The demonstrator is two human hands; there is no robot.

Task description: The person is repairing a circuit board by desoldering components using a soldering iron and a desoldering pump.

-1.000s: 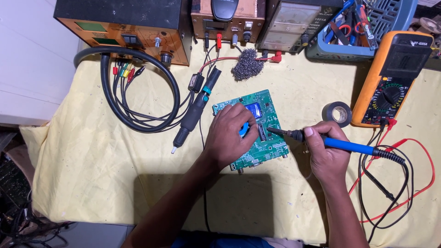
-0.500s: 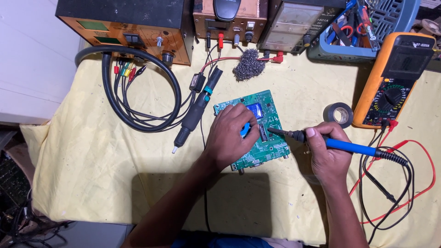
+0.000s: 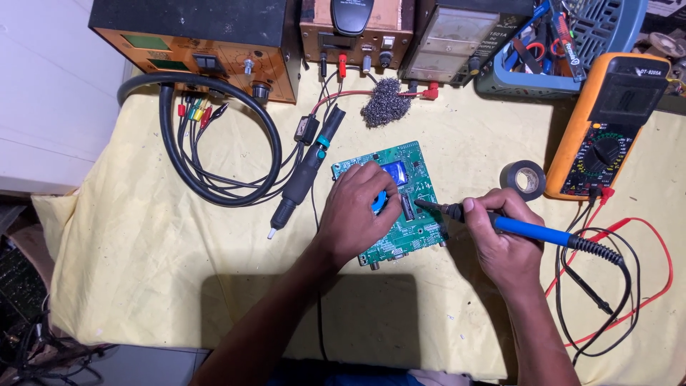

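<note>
Here the green circuit board [image 3: 400,207] lies on the yellow cloth [image 3: 179,264], pinned under the left hand [image 3: 355,214], whose fingers curl loosely over something blue. The right hand [image 3: 504,243] is closed round a blue-handled soldering iron [image 3: 522,227], its tip on the board just beyond the left fingertips; a slip could likely burn them or bridge neighbouring joints.

A circuit board [image 3: 407,207] lies in the middle of the cloth-covered table [image 3: 143,271]. The left hand [image 3: 354,214] rests on it; the right hand [image 3: 504,243], just right of it, holds a soldering iron [image 3: 500,221] with its tip on the board. Left of the board lies a handpiece [image 3: 307,171], then a coiled cable [image 3: 214,143]. Behind stand three instrument boxes [image 3: 214,43]. A tape roll [image 3: 523,179] and a multimeter [image 3: 607,129] lie to the right.
</note>
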